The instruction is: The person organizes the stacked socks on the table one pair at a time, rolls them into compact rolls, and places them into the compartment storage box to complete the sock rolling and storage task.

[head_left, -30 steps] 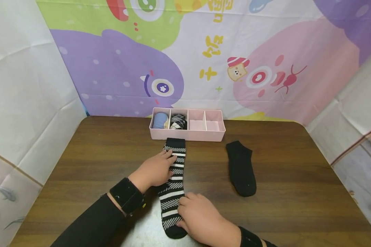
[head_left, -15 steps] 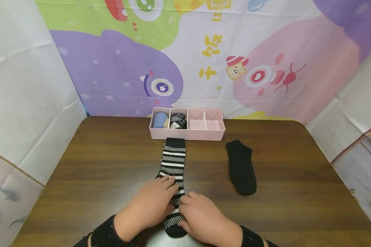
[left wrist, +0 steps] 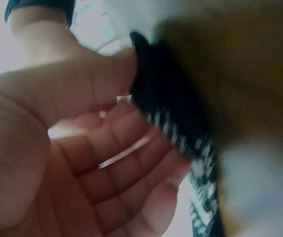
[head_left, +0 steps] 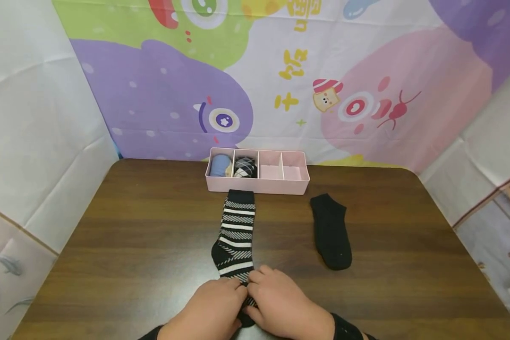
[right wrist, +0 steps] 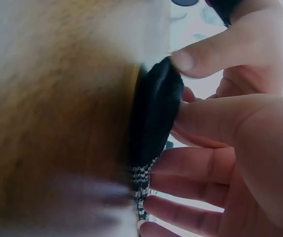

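A black sock with white bands and diagonally hatched grey stripes point(head_left: 234, 231) lies lengthwise on the dark wooden table point(head_left: 123, 236), its black cuff pointing to 12 o'clock and stopping just short of the pink divided tray point(head_left: 257, 186). The heel bulges toward 9 o'clock partway down. Its toe end, solid black, sits at the 6 o'clock end under both hands.

The left hand point(head_left: 214, 309) and the right hand point(head_left: 280, 302) meet over that toe end, knuckles side by side. In the left wrist view the left thumb lies along the black toe edge point(left wrist: 166, 103) with the fingers point(left wrist: 126, 163) curled loosely beneath it, so the fabric sits between thumb and fingers. In the right wrist view the right thumb presses the black toe point(right wrist: 153, 118) from one side and the curled fingers point(right wrist: 195, 173) close on it from the other, a pinch on the sock's end, with the left thumb tip touching the top of the same fold.

At about 2 o'clock from the hands, well apart, a plain black ankle sock point(head_left: 331, 231) lies flat. The tray's two leftmost compartments hold a blue bundle point(head_left: 220, 166) and a black-and-grey argyle bundle point(head_left: 244, 167).
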`<action>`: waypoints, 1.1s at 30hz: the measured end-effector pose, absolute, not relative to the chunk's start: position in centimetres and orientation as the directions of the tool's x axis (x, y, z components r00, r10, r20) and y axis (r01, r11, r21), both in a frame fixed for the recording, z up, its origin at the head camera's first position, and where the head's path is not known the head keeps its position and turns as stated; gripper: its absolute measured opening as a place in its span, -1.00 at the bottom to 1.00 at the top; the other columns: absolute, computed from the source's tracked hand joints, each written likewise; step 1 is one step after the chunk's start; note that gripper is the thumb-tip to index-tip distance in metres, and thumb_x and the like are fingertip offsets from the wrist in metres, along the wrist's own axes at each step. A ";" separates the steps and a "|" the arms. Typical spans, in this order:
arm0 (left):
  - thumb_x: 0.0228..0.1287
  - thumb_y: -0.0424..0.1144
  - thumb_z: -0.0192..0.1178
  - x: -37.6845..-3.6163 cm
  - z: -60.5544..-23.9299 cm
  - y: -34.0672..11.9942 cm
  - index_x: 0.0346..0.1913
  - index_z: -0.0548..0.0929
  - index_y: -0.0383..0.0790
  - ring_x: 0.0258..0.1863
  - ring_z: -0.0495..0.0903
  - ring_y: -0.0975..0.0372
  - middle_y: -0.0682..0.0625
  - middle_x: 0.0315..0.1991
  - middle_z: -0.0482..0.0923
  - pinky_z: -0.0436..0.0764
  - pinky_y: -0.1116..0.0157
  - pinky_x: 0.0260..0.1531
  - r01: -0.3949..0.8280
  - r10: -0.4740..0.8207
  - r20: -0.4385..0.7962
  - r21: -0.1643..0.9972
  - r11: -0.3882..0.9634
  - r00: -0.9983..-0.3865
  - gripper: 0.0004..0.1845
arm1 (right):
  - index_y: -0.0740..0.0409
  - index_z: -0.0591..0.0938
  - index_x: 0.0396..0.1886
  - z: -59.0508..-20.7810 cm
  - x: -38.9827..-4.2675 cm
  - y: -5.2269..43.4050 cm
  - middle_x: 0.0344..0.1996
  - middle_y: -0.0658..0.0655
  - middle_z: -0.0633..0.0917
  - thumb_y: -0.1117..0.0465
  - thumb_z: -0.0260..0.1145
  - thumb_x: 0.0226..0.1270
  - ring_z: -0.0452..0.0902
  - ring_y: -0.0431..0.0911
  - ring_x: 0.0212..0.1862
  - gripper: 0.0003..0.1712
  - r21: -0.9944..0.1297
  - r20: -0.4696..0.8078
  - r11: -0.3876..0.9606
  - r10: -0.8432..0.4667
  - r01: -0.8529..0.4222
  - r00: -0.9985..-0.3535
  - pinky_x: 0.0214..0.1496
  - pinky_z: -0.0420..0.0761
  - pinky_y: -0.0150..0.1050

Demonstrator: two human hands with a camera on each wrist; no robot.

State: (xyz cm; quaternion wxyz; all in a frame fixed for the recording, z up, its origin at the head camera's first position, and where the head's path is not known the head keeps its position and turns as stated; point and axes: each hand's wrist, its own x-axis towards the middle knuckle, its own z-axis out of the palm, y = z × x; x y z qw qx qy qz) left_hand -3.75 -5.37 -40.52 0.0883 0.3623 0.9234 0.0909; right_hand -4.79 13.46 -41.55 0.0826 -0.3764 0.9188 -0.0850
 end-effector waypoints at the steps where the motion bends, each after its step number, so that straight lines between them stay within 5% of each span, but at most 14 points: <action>1: -0.04 -0.13 0.58 -3.7 -40.7 -5.2 -0.20 0.71 -0.13 -0.32 0.59 0.21 0.09 -0.32 0.57 0.63 0.19 -0.30 0.650 0.679 -0.092 0.221 0.727 -0.728 -0.65 | -0.10 0.72 -0.27 -41.5 -4.8 13.5 -0.24 -0.19 0.55 -0.09 0.41 0.38 0.38 -0.25 -0.21 -0.79 -0.224 -0.095 0.704 -0.704 -0.674 -0.703 -0.17 0.53 -0.29; 7: -0.02 -0.13 0.54 -2.9 -41.4 -4.2 -0.11 0.72 -0.23 -0.26 0.57 0.13 -0.02 -0.28 0.56 0.65 0.19 -0.28 0.644 0.655 -0.076 0.128 0.755 -0.752 -0.59 | -0.05 0.75 -0.14 -41.3 -4.7 13.8 -0.08 -0.13 0.62 -0.03 0.40 0.38 0.45 -0.22 -0.09 -0.79 -0.235 -0.124 0.709 -0.700 -0.665 -0.703 -0.06 0.57 -0.26; 14: 0.08 -0.23 0.44 -2.5 -41.8 -4.2 -0.32 0.75 -0.21 -0.34 0.57 0.13 -0.04 -0.36 0.56 0.65 0.19 -0.38 0.670 0.669 0.044 0.023 0.742 -0.742 -0.85 | -0.04 0.77 -0.20 -41.0 -4.7 13.9 0.01 -0.10 0.65 -0.01 0.32 0.45 0.50 -0.19 -0.01 -0.80 -0.218 -0.087 0.679 -0.729 -0.701 -0.679 0.02 0.57 -0.22; 23: 0.03 -0.22 0.49 -2.8 -41.7 -4.6 -0.36 0.73 -0.24 -0.41 0.55 0.15 -0.02 -0.41 0.54 0.62 0.22 -0.42 0.652 0.652 0.040 0.098 0.752 -0.757 -0.81 | -0.01 0.69 -0.24 -40.4 -3.7 13.7 -0.34 -0.15 0.56 0.01 0.33 0.47 0.47 -0.27 -0.23 -0.83 -0.226 -0.103 0.656 -0.751 -0.720 -0.652 -0.11 0.56 -0.29; 28: -0.02 -0.26 0.49 -2.8 -41.8 -4.6 -0.34 0.72 -0.30 -0.37 0.57 0.12 -0.04 -0.38 0.55 0.65 0.19 -0.37 0.621 0.623 0.033 0.144 0.771 -0.781 -0.78 | 0.06 0.70 -0.15 -40.7 -3.3 13.2 -0.32 -0.12 0.56 0.04 0.46 0.34 0.48 -0.27 -0.24 -0.77 -0.184 -0.097 0.654 -0.755 -0.733 -0.649 -0.14 0.56 -0.35; 33: -0.03 -0.30 0.49 -2.4 -41.7 -4.6 -0.28 0.69 -0.30 -0.33 0.61 0.06 -0.07 -0.33 0.57 0.66 0.16 -0.29 0.595 0.597 0.051 0.184 0.783 -0.801 -0.75 | 0.04 0.71 -0.17 -41.6 -3.7 13.0 -0.38 -0.14 0.47 0.23 0.34 0.44 0.38 -0.31 -0.33 -0.94 -0.258 -0.082 0.672 -0.731 -0.694 -0.677 -0.27 0.47 -0.42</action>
